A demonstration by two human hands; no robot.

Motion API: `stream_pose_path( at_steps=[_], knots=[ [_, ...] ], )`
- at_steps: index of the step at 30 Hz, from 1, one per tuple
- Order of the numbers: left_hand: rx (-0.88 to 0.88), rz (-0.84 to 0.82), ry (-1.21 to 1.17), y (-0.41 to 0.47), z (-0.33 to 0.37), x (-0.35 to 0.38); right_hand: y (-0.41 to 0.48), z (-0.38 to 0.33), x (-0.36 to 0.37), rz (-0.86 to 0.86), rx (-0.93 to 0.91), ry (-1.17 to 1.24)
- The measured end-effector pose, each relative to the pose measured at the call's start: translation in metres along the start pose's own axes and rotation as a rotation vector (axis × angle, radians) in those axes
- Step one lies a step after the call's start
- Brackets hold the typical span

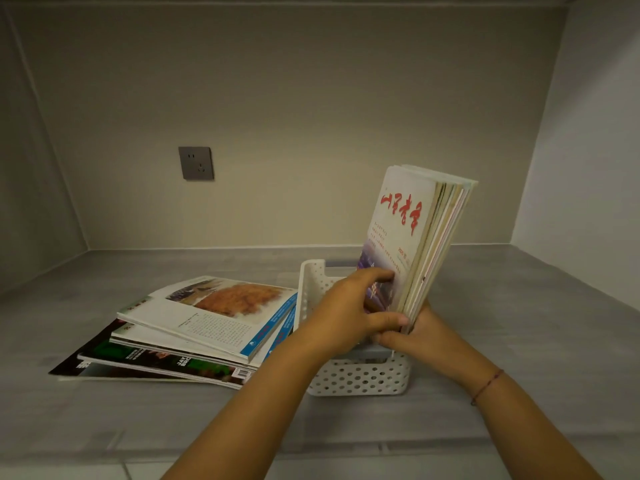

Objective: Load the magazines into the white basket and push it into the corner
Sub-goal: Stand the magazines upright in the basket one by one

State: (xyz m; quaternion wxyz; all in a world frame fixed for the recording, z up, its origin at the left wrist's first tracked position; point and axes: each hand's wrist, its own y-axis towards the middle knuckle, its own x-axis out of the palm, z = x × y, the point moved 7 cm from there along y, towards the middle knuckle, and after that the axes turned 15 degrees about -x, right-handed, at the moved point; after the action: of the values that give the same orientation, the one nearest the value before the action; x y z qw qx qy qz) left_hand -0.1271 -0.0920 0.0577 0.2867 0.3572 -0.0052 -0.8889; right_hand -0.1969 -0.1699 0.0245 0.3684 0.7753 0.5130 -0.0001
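A white perforated basket [360,377] stands on the grey floor, right of centre. A bundle of several magazines [419,233] stands upright in it, leaning right, the front cover bearing red script. My left hand [349,313] presses flat on that cover, thumb at the bundle's near edge. My right hand [420,336] grips the bundle's lower near edge from the right. A fanned stack of magazines [194,327] lies flat on the floor just left of the basket, touching its left wall.
A beige back wall carries a grey power socket [196,163]. A white side wall [588,168] meets it at the far right corner. Grey floor [519,323] stretches right of the basket toward that corner.
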Motion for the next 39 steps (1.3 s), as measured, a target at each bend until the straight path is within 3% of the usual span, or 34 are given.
stream_pose_path(
  at_steps=[13,16,19,20,22,23,25,39],
  knots=[
    [-0.023,0.040,-0.045,-0.006,-0.007,-0.007,0.000,0.003,-0.002,0.019,-0.014,-0.028],
    [-0.052,0.295,-0.136,-0.016,-0.032,-0.049,-0.004,0.010,-0.004,0.025,0.039,-0.043],
    [-0.322,0.731,-0.189,-0.033,-0.102,-0.112,-0.006,0.016,-0.005,0.036,0.069,-0.037],
    [-0.501,0.850,-0.105,-0.041,-0.133,-0.131,-0.006,0.016,-0.005,0.040,0.073,-0.036],
    [-0.903,0.932,0.107,-0.064,-0.189,-0.157,-0.006,0.016,-0.005,0.041,0.077,-0.039],
    [-1.051,0.915,0.140,-0.075,-0.211,-0.163,-0.005,0.017,-0.004,0.042,0.079,-0.041],
    [-1.183,0.859,0.124,-0.088,-0.241,-0.168,-0.005,0.017,-0.004,0.046,0.081,-0.048],
    [-1.273,0.599,0.158,-0.096,-0.275,-0.189,-0.007,0.015,-0.004,0.074,0.103,-0.033]
  ],
)
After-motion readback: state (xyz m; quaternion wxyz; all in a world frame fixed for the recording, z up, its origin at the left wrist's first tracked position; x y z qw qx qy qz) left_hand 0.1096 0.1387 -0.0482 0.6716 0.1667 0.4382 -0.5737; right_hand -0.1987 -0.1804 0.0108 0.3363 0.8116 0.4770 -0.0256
